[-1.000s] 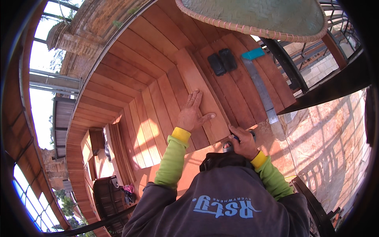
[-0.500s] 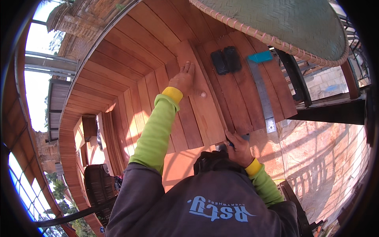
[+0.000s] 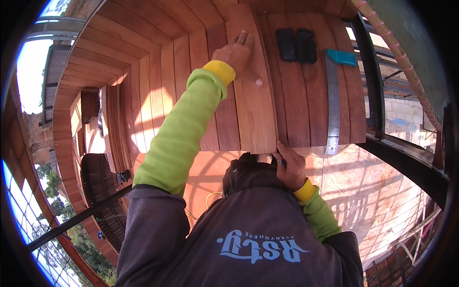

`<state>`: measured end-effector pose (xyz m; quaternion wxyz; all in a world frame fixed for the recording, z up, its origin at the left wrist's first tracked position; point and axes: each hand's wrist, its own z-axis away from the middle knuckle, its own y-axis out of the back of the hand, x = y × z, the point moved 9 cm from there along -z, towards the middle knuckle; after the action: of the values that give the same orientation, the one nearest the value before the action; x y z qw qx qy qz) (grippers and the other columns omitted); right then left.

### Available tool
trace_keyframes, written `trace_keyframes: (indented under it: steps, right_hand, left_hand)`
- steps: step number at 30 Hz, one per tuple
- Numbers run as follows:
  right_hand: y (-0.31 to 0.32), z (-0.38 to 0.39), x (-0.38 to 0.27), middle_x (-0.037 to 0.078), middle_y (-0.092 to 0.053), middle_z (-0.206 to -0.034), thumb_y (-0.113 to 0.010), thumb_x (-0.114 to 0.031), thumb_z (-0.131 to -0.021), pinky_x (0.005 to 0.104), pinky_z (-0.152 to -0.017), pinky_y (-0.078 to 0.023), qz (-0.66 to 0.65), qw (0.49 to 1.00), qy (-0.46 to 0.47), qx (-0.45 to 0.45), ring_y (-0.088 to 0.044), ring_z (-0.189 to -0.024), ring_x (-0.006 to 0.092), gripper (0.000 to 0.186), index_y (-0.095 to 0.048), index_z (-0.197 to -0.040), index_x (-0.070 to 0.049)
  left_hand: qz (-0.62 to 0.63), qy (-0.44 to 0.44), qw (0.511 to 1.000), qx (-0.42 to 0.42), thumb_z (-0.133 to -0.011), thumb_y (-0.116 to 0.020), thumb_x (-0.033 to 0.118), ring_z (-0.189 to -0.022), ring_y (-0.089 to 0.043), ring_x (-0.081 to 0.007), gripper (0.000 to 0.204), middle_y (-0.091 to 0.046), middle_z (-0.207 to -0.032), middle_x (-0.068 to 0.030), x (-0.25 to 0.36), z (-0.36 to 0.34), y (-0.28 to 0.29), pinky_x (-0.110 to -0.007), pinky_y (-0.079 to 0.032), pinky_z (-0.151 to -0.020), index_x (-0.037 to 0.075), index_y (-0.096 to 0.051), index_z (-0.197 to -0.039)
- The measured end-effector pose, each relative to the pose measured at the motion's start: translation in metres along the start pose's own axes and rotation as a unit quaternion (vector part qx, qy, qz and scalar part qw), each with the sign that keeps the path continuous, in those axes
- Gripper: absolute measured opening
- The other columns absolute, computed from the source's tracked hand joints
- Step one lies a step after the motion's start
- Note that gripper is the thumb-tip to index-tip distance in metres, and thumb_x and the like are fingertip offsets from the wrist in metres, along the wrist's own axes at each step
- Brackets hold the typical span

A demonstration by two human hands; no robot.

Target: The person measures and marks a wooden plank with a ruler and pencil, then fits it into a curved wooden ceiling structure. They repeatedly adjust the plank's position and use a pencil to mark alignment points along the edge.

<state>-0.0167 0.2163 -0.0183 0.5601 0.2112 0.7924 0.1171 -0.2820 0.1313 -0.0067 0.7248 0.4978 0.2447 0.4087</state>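
A loose reddish-brown wooden plank [image 3: 256, 112] lies lengthwise over a surface of fitted boards [image 3: 306, 100]. My left hand [image 3: 235, 53] presses flat on its upper part, fingers stretched out and thumb apart. At the plank's near right corner is my right hand [image 3: 291, 168], fingers curled round a small dark and bluish object, mostly hidden in the grip. The forefinger reaches up to the plank's edge. To the right of the plank lies a try square [image 3: 333, 107] with a turquoise stock and steel blade. Two black rounded-rectangular objects [image 3: 296, 45] rest side by side near it.
A woven tray with a bound rim [image 3: 399, 52] leans in at the upper right, beside a dark metal frame [image 3: 406, 155]. Stacked wooden strips [image 3: 114, 129] stand at the left, near a dark ribbed seat-like object [image 3: 99, 191]. A black bar [image 3: 79, 217] crosses the lower left.
My view has shifted, so the boards sit higher and straighter. My left hand stays flat on the plank. My right hand remains at its near corner, the held object now less visible.
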Motion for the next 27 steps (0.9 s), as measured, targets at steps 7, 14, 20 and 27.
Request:
trace_keyframes:
  steps: [7,14,20,27]
  right_hand:
    - [-0.002,0.002,0.000,0.018,-0.061,-0.075,-0.064,0.007,-0.076,0.0359,-0.052,-0.049,0.019,1.000,0.014,0.011,-0.062,-0.060,0.0318,0.031,-0.060,-0.107,0.007]
    - [-0.003,0.003,-0.002,0.018,-0.061,-0.076,-0.064,0.008,-0.072,0.0366,-0.051,-0.049,0.059,0.998,0.028,-0.009,-0.061,-0.059,0.0319,0.035,-0.061,-0.107,0.007]
    - [-0.001,0.000,0.001,0.019,-0.063,-0.083,-0.061,0.007,-0.075,0.0357,-0.057,-0.051,0.015,0.999,-0.032,-0.026,-0.064,-0.067,0.0323,0.032,-0.061,-0.108,0.006]
    - [0.043,-0.057,0.029,0.016,-0.066,-0.094,-0.048,-0.011,-0.094,0.0324,-0.067,-0.050,-0.102,0.988,-0.085,0.074,-0.064,-0.074,0.0283,0.025,-0.065,-0.105,0.004]
  left_hand:
    - [0.009,0.002,1.000,0.004,-0.047,-0.085,0.058,-0.142,-0.025,-0.0307,0.132,-0.020,-0.155,-0.0154,-0.002,-0.001,-0.002,-0.043,-0.035,-0.111,0.004,-0.019,-0.148]
    - [0.022,0.004,1.000,0.010,-0.050,-0.086,0.053,-0.142,-0.024,-0.0308,0.127,-0.019,-0.155,-0.0151,-0.002,0.001,0.000,-0.043,-0.034,-0.111,0.004,-0.021,-0.148]
    - [0.040,0.018,0.999,-0.017,-0.049,-0.087,0.053,-0.143,-0.021,-0.0294,0.130,-0.017,-0.156,-0.0143,-0.002,0.001,0.002,-0.045,-0.035,-0.111,0.005,-0.018,-0.149]
    - [0.054,0.019,0.998,-0.025,-0.048,-0.088,0.050,-0.144,-0.020,-0.0293,0.131,-0.015,-0.157,-0.0147,0.000,0.001,0.003,-0.045,-0.034,-0.111,0.005,-0.017,-0.149]
